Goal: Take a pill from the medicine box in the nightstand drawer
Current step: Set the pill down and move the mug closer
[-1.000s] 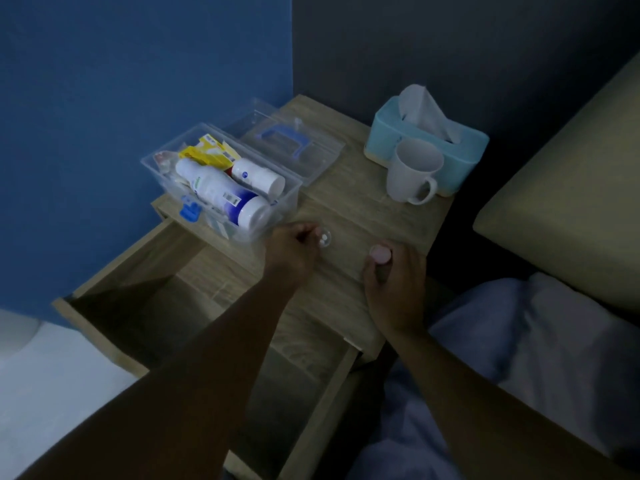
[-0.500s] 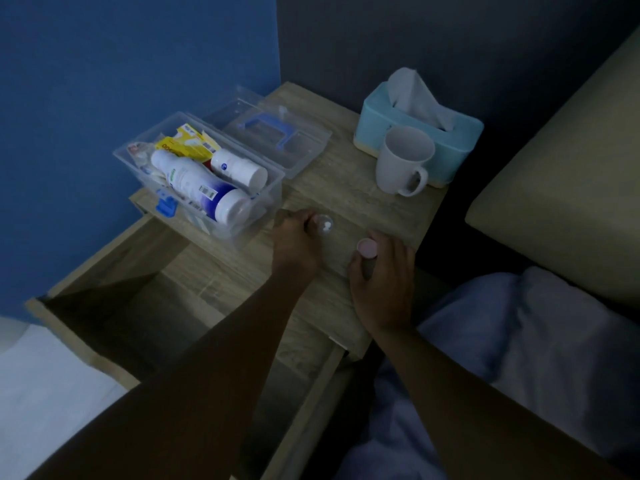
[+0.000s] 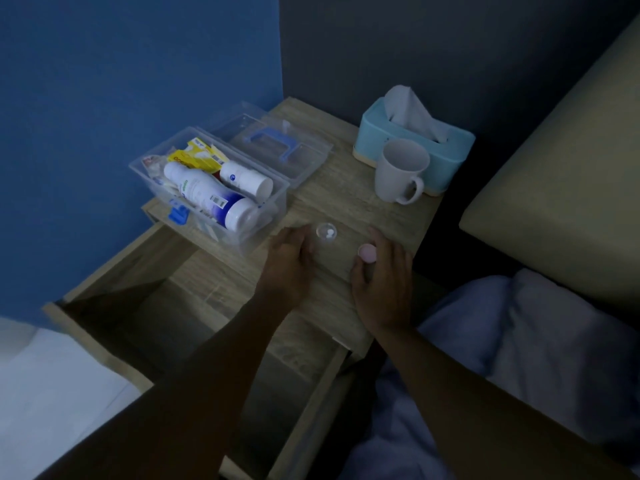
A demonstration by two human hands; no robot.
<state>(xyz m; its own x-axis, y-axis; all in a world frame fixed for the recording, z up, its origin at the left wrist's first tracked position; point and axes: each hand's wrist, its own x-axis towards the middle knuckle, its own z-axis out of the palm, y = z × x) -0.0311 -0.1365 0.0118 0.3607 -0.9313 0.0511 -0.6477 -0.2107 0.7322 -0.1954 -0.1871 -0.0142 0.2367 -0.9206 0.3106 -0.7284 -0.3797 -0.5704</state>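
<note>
Dim blue and grey walls meet behind a pale wood nightstand (image 3: 349, 209) at the centre of the frame, its drawer (image 3: 194, 327) pulled wide open toward the lower left. On the nightstand's left edge sits the clear medicine box (image 3: 273, 202), lid off, holding 2 white bottles lying on their sides: the larger white bottle (image 3: 207, 195) with a blue band nearer the camera, the smaller white bottle (image 3: 246, 180) behind it, and yellow packets (image 3: 195, 155) at the far end. The clear lid (image 3: 277, 147) with its blue handle lies flat just behind the box. At the upper right of the tabletop a white mug (image 3: 398, 171) stands in front of, and touching, a light blue tissue box (image 3: 415, 140).

Near the front edge, between the 2 hands, a small clear cap (image 3: 326, 233) rests on the wood with 1 white pill (image 3: 330, 232) inside it. The left hand (image 3: 289, 261) lies palm down just left of the cap, fingers loosely curled and gripping nothing visible. The right hand (image 3: 382, 282) is wrapped around a small container topped by a pink cap (image 3: 367, 253), which shows above the fingers; the container's body is hidden. A beige headboard and pale bedding fill the right side of the frame.
</note>
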